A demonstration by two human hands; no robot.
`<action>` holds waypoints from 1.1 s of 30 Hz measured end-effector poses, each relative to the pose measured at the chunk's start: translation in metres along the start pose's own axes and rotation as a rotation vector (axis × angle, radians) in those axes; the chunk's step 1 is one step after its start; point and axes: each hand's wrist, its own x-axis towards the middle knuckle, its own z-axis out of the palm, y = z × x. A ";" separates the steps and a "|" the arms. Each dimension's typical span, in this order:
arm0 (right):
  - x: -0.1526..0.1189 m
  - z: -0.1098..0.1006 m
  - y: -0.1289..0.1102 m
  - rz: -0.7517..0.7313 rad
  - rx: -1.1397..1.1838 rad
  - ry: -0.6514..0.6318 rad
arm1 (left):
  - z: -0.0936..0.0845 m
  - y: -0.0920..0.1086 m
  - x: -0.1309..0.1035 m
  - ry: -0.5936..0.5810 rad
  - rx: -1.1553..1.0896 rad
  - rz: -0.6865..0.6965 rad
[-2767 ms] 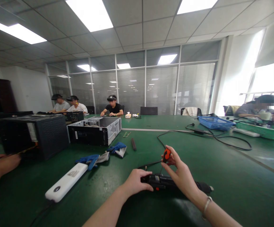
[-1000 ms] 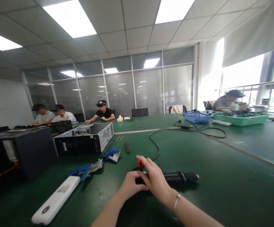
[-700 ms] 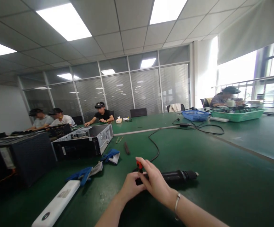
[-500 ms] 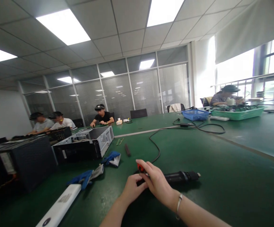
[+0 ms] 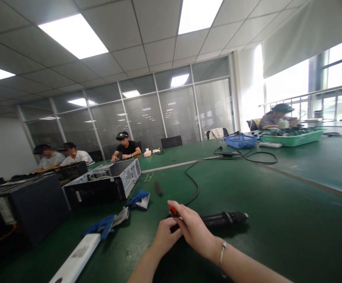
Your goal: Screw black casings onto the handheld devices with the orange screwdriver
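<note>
My right hand (image 5: 193,226) is closed with a small red-and-black object (image 5: 172,210) between thumb and fingers; its kind is unclear. Against it, my left hand (image 5: 165,234) is closed in a pinch at a dark part, mostly covered by the fingers. A black electric screwdriver (image 5: 222,220) lies on the green table behind my right wrist, its tip pointing right. From near my hands a black cord (image 5: 195,181) curves away over the table. Blue-and-grey work gloves (image 5: 107,226) lie to the left, beside a long white bar (image 5: 78,257).
An opened computer case (image 5: 100,190) stands at the left, near a dark case (image 5: 38,208). Small green boards (image 5: 149,178) and a brown strip (image 5: 158,188) lie ahead. A blue basket (image 5: 241,141) and green basket (image 5: 291,139) stand at the far right. Several people sit around the table.
The view has shifted slightly, so the scene sits a little further left. Both hands keep nearly the same pose around the red-and-black object.
</note>
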 end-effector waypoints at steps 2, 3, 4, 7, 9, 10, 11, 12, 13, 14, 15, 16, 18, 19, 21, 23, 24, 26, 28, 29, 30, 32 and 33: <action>-0.001 0.000 0.000 0.000 0.009 0.012 | 0.000 0.001 0.000 0.005 -0.005 -0.006; -0.001 0.000 0.000 0.006 0.002 0.021 | 0.001 0.000 0.000 0.012 -0.007 -0.008; 0.000 0.000 0.000 0.014 -0.014 0.031 | 0.001 0.000 0.000 0.018 -0.009 -0.008; 0.001 0.000 0.002 0.034 -0.060 0.054 | 0.002 -0.003 0.000 0.024 -0.012 0.010; 0.002 0.000 0.003 0.026 -0.045 0.040 | 0.003 -0.005 0.001 0.027 -0.001 0.019; 0.001 0.000 0.003 0.018 -0.027 0.030 | 0.003 -0.006 0.001 0.028 0.005 0.022; 0.001 0.000 0.003 0.007 -0.008 0.023 | 0.003 -0.007 0.001 0.027 0.006 0.027; 0.001 0.000 0.003 -0.003 0.007 0.019 | 0.003 -0.007 0.001 0.026 0.002 0.036; 0.000 0.000 0.003 -0.009 0.016 0.019 | 0.003 -0.007 0.001 0.027 -0.006 0.045; 0.000 0.000 0.003 -0.011 0.019 0.024 | 0.003 -0.008 0.001 0.028 -0.017 0.053; 0.000 0.000 0.004 -0.009 0.015 0.031 | 0.003 -0.008 0.001 0.029 -0.027 0.059; 0.000 0.000 0.004 -0.003 0.007 0.038 | 0.003 -0.008 0.001 0.028 -0.033 0.062; 0.001 0.000 0.005 0.011 -0.015 0.050 | 0.003 -0.009 0.001 0.022 -0.031 0.059; 0.002 0.000 0.005 0.017 -0.018 0.050 | 0.003 -0.010 0.001 0.018 -0.026 0.054; 0.002 -0.001 0.005 0.018 0.003 0.033 | 0.004 -0.011 0.001 0.020 -0.014 0.042; 0.002 -0.001 0.004 0.012 0.042 0.016 | 0.004 -0.011 0.001 0.022 -0.012 0.032; 0.001 -0.001 0.004 0.008 0.057 0.012 | 0.004 -0.011 0.001 0.018 -0.017 0.033; 0.000 -0.001 0.003 0.006 0.065 0.017 | 0.004 -0.010 0.001 0.015 -0.030 0.035; 0.000 0.000 0.004 0.020 0.042 0.038 | 0.004 -0.008 0.000 0.022 -0.037 0.038; 0.001 0.001 0.005 0.029 0.022 0.048 | 0.003 -0.008 0.000 0.026 -0.036 0.039; 0.001 0.001 0.006 0.037 0.004 0.055 | 0.003 -0.007 0.000 0.027 -0.034 0.038; 0.002 0.001 0.007 0.039 -0.001 0.050 | 0.003 -0.007 0.000 0.023 -0.026 0.033; 0.002 0.001 0.007 0.032 0.013 0.038 | 0.003 -0.007 0.000 0.023 -0.020 0.031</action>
